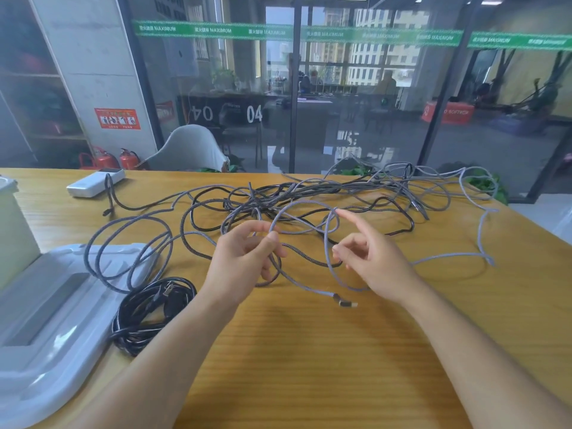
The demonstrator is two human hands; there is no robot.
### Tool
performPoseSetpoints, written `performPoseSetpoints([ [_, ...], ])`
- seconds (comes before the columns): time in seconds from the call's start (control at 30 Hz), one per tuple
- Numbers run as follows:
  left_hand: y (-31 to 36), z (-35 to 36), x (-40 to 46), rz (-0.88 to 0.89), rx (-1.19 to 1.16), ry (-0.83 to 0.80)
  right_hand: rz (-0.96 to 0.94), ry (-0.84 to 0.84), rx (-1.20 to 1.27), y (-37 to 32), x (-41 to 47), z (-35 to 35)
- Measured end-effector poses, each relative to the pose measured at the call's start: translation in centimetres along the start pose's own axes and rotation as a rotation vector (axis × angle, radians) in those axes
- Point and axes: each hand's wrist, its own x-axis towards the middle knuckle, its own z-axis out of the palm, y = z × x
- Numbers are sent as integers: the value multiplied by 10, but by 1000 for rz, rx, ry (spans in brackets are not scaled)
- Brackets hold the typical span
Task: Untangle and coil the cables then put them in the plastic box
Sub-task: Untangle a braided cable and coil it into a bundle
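Note:
A tangle of grey and dark braided cables (294, 196) sprawls across the middle and far side of the wooden table (309, 351). My left hand (244, 261) pinches a grey braided cable between thumb and fingers just above the table. My right hand (368, 252) pinches another strand of the grey cable, with its index finger stretched out and hooked under a raised loop. The grey cable's plug end (345, 302) lies on the table between my hands. A coiled black power cable (151, 311) rests at the left. The plastic box (12, 227) stands at the far left edge.
A grey plastic lid (52, 329) lies at the front left with cable loops draped over it. A white power bank (94, 182) sits at the back left. Glass walls and a chair stand beyond the table's far edge.

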Motion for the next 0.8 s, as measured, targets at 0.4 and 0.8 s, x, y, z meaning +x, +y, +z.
performPoseSetpoints([
  [0.4,-1,-3,5,-92,-225,72,-270,-72,158,-27,-8,12],
  [0.8,2,12,-4,-54,-73,-90,14,246,684,-34,0,7],
])
